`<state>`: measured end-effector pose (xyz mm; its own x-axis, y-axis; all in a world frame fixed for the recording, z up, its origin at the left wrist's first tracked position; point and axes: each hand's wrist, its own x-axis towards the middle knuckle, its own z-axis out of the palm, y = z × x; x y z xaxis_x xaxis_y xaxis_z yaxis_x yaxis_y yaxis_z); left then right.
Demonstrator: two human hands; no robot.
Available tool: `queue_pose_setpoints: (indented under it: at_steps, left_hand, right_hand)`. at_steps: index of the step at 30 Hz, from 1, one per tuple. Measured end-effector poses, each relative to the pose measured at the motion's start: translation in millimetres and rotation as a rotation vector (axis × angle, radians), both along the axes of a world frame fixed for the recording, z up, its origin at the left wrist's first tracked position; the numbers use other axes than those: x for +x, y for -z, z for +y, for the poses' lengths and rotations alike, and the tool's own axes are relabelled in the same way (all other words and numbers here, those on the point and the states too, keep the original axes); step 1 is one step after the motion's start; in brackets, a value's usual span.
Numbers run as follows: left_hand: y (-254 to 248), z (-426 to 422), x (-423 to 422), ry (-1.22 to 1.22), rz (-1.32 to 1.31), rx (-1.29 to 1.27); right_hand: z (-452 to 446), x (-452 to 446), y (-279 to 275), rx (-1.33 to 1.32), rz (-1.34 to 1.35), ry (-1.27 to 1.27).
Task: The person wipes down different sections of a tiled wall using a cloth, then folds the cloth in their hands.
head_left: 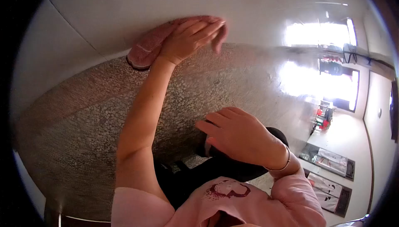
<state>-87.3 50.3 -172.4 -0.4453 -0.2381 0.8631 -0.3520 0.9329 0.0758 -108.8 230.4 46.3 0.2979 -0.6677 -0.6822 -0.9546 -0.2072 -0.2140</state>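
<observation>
My left hand (pixel 189 42) is stretched out over a folded pink cloth (pixel 145 48), pressing it against the white wall (pixel 124 6) just above the floor. Its fingers lie along the cloth, and one end of the cloth hangs past the fingertips. The thumb is hidden. A darker trim runs along the cloth's near left edge. My right hand (pixel 243 133), with a thin bracelet at the wrist, rests over my bent knee. Its fingers are loosely curved and apart, and I see nothing in them.
A speckled stone floor (pixel 199 85) meets the wall along a reddish-brown border (pixel 91 81). Bright windows (pixel 320 81) reflect off the floor at right. Red and dark items (pixel 323 119) stand farther off, near white panels with pictures (pixel 332 162).
</observation>
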Motion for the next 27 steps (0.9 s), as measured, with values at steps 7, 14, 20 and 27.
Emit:
queue_pose_setpoints:
  at_steps: [7, 14, 20, 27]
  left_hand:
    - [10.9, 29.0, 13.2, -0.165, -0.153, 0.257]
    - [-55.8, 83.4, 6.0, 0.417, 0.063, 2.081]
    - [-68.8, 119.4, 69.1, 0.254, 0.037, 2.139]
    - [-196.0, 91.0, 86.3, -0.132, -0.547, 0.865]
  right_hand:
    - [22.4, -70.8, 38.9, 0.062, -0.374, 0.389]
    - [18.1, -100.9, 147.5, -0.342, -0.779, 0.882]
    - [36.7, -67.8, 207.0, -0.458, -1.035, 0.704]
    - [-12.1, -38.0, 251.7, 0.689, -1.863, 1.170]
